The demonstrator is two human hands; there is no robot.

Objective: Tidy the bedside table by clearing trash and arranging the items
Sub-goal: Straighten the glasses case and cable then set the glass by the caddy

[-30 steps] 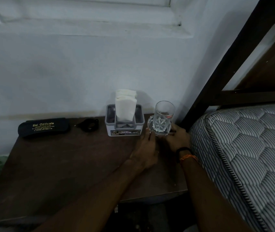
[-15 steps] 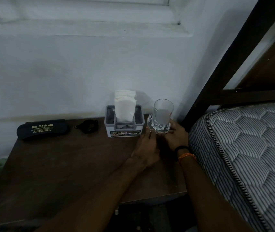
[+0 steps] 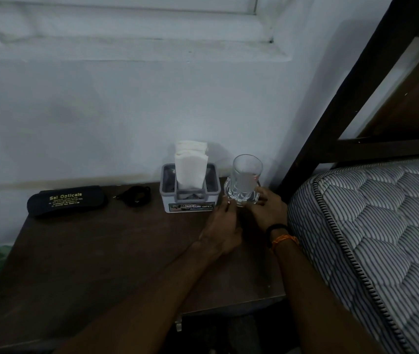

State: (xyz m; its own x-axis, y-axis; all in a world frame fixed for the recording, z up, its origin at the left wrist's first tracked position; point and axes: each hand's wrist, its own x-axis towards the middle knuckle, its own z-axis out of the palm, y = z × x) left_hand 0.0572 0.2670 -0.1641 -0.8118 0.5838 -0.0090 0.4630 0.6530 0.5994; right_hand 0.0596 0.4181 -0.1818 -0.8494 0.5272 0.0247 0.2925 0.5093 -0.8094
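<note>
Glass has slid back toward twelve o'clock on the counter, beside the tissue holder. Left hand and right hand both clasp its base; placement looks nearly finished.

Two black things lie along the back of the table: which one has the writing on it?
The long black glasses case at the far left, printed "Sai Opticals" in yellow. The smaller black item between it and the tissue holder shows no lettering.
</note>
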